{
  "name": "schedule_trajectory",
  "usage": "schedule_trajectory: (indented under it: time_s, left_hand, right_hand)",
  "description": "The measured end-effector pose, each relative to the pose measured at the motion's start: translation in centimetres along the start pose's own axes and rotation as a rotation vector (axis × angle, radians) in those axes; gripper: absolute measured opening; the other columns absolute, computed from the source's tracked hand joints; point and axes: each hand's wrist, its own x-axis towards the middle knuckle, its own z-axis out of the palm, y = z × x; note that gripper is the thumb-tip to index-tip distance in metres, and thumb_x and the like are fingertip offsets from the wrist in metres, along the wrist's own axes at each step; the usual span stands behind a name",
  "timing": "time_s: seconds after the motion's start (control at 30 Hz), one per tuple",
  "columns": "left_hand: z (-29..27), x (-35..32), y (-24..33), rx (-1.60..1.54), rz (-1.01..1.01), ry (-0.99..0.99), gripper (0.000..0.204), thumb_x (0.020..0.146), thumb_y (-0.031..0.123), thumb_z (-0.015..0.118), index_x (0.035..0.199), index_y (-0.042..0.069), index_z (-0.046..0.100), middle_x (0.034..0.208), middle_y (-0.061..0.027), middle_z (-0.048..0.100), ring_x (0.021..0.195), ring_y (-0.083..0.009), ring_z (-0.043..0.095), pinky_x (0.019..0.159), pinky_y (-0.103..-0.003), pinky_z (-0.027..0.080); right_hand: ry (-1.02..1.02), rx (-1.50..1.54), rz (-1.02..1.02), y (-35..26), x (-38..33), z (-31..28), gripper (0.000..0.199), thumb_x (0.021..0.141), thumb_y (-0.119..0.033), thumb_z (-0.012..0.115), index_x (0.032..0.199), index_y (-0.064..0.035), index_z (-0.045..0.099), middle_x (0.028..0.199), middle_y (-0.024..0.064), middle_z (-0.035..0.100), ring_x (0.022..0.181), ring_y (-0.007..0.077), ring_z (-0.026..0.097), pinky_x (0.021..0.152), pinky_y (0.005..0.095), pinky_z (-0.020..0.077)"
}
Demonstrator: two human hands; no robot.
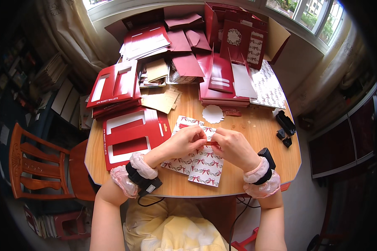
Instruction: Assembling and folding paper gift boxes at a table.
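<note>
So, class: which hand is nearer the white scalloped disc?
Right. The right hand lies just below the disc; the left hand sits farther off, below and to its left.

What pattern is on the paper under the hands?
Red bows on white paper, seen in the head view.

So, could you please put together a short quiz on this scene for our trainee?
1. True or false: both hands hold a small red strip over the bow-patterned card.
2. Which lies just beyond the hands? A) white scalloped disc B) a pair of scissors C) a cup
3. On which side of the left hand does the big red cut-out sheet lie?

Key:
1. True; the left hand and right hand pinch it together between their fingertips.
2. A.
3. To the person's left, flat on the table.
</note>
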Motion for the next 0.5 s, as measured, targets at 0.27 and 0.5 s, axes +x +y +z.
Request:
schedule_trajectory:
  time_s: [0.27,0.5]
  left_hand:
    - [-0.1,-0.1,0.3,0.032,0.098,-0.047,0.056,0.085,0.002,0.076,0.136,0.002,0.054,0.110,-0.0089,0.047,0.085,-0.0116,0.070,0.082,-0.023,0.062]
    - [0.1,0.1,0.4,0.049,0.124,-0.007,0.061,0.083,0.002,0.079,0.138,0.003,0.051,0.110,-0.0101,0.049,0.084,-0.0118,0.070,0.077,-0.023,0.062]
  right_hand:
    - [0.071,0.272,0.267,1.7,0.1,-1.8,0.010,0.079,-0.005,0.076,0.086,0.0014,0.073,0.084,0.0104,0.064,0.070,0.0187,0.067,0.062,0.0293,0.0534]
    - [-0.014,0.333,0.317,1.2,0.2,-0.7,0.013,0.077,-0.007,0.076,0.085,0.0037,0.073,0.082,0.0139,0.066,0.073,0.0265,0.068,0.069,0.0352,0.0536]
